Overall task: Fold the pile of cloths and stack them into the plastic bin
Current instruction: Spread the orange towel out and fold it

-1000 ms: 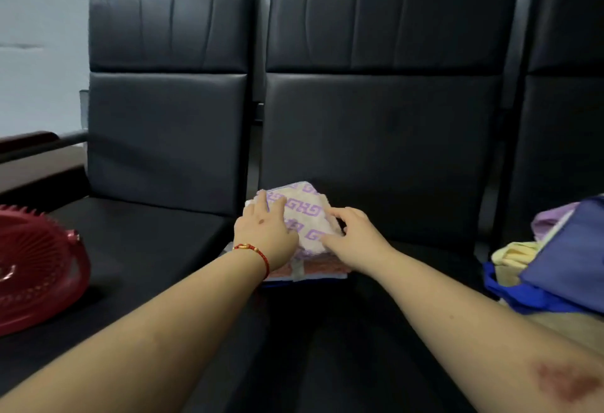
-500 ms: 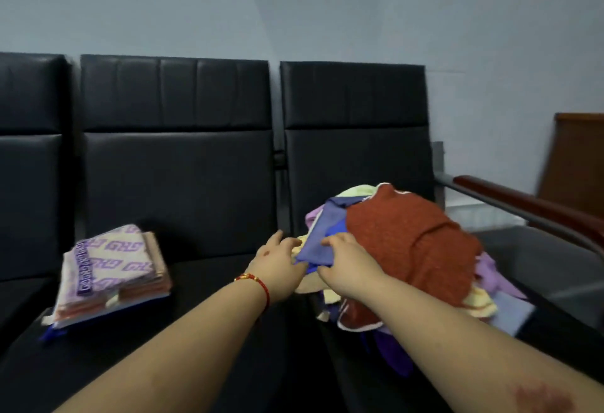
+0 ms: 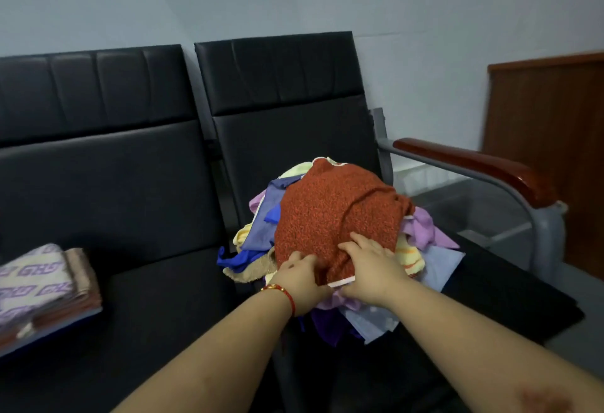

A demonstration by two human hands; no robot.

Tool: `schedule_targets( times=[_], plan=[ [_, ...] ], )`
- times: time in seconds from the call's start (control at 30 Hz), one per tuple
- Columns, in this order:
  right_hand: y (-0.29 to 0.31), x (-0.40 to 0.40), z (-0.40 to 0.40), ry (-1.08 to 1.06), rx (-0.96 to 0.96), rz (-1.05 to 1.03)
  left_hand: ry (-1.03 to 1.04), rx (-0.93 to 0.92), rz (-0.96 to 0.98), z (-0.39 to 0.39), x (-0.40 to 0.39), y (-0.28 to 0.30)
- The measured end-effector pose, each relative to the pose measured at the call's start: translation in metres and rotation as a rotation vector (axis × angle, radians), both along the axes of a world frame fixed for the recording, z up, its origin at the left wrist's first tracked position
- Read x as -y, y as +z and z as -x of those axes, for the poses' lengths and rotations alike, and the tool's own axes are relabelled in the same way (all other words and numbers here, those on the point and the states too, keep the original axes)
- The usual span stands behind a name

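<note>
- Far left, on the seat of the left black chair [image 3: 137,308]: a stack of folded cloths [image 3: 42,291], half cut off by the edge of the shot. The top one is pale with a purple letter print, brownish and pinkish layers sit under it, and a blue one is at the very bottom.
- The left hand [image 3: 302,278] comes in from the bottom middle with a red string bracelet [image 3: 283,293] on the wrist. Its fingers are curled into the near edge of the rust-red cloth [image 3: 336,213], so it's gripping that one.
- The rust-red cloth is the big knobbly thing draped over the top of the pile. A thin white trim line shows along its near edge, right between the two hands.
- The right hand [image 3: 372,269] sits just beside the left. Its fingers are laid over the same red cloth with the tips bent down into it, and the thumb looks tucked under the edge, so I'd call that holding it too.
- The unfolded pile of cloths [image 3: 421,259] is heaped on the right black chair [image 3: 287,102]. Pale yellow, lilac, light blue, deep blue, purple and a tan bit poke out all around under the red one, and some spill over the near edge of the seat.
- Right of the pile: the chair's grey metal frame with a dark wooden armrest [image 3: 474,167].
- Far right, against the pale wall: a brown wooden panel [image 3: 549,151], a bit blurry.
- No plastic bin anywhere in this shot.
</note>
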State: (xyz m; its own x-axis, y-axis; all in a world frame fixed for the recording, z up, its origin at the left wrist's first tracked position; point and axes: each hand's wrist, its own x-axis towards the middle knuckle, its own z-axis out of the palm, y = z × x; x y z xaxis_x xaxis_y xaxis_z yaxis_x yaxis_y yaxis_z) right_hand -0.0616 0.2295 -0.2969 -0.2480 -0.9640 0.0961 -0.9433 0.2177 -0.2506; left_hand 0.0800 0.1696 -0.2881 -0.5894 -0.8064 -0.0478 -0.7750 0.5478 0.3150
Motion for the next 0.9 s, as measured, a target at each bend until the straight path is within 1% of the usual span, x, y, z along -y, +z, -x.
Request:
schedule_targets(
  times=[0.07, 0.13, 0.2, 0.27, 0.37, 0.43, 0.47, 0.5, 0.57, 0.6, 0.63, 0.67, 0.7, 0.77, 0.83, 0.9],
  plan=[
    [-0.006, 0.002, 0.003, -0.009, -0.008, 0.103, 0.032, -0.007, 0.008, 0.005, 0.002, -0.007],
    [-0.008, 0.003, 0.007, -0.019, -0.014, 0.213, 0.062, -0.023, 0.085, 0.009, 0.005, -0.010],
    [-0.006, 0.002, 0.011, -0.036, -0.004, 0.275, 0.066, -0.084, 0.139, 0.012, 0.004, -0.010],
    [-0.003, 0.001, 0.015, -0.066, -0.001, 0.299, 0.095, -0.246, 0.115, 0.013, 0.002, -0.005],
    [0.006, -0.002, 0.018, -0.119, -0.014, 0.315, 0.194, -0.524, 0.052, 0.013, 0.003, 0.013],
    [0.016, -0.002, 0.018, -0.170, 0.005, 0.346, 0.160, -0.603, 0.068, 0.010, 0.004, 0.034],
    [0.025, -0.002, 0.018, -0.207, 0.001, 0.354, 0.110, -0.597, 0.100, 0.008, 0.004, 0.046],
    [0.034, -0.001, 0.019, -0.247, -0.021, 0.357, 0.048, -0.549, 0.161, 0.004, 0.004, 0.058],
    [0.054, -0.002, 0.020, -0.335, -0.073, 0.335, -0.046, -0.304, 0.359, -0.002, 0.003, 0.079],
    [0.064, -0.003, 0.019, -0.377, -0.052, 0.317, -0.045, -0.186, 0.448, -0.005, 0.001, 0.089],
    [0.073, -0.004, 0.018, -0.413, -0.001, 0.301, -0.009, -0.122, 0.499, -0.008, 0.001, 0.096],
    [0.081, -0.005, 0.018, -0.448, 0.055, 0.293, 0.049, -0.133, 0.502, -0.011, 0.001, 0.102],
    [0.087, -0.005, 0.018, -0.479, 0.114, 0.291, 0.111, -0.191, 0.478, -0.014, 0.001, 0.107],
    [0.097, -0.006, 0.019, -0.510, 0.271, 0.320, 0.222, -0.365, 0.394, -0.022, 0.002, 0.114],
    [0.109, -0.011, 0.019, -0.477, 0.440, 0.390, 0.312, -0.559, 0.284, -0.031, 0.004, 0.121],
    [0.122, -0.018, 0.019, -0.408, 0.523, 0.462, 0.400, -0.761, 0.150, -0.039, 0.003, 0.131]
  ],
)
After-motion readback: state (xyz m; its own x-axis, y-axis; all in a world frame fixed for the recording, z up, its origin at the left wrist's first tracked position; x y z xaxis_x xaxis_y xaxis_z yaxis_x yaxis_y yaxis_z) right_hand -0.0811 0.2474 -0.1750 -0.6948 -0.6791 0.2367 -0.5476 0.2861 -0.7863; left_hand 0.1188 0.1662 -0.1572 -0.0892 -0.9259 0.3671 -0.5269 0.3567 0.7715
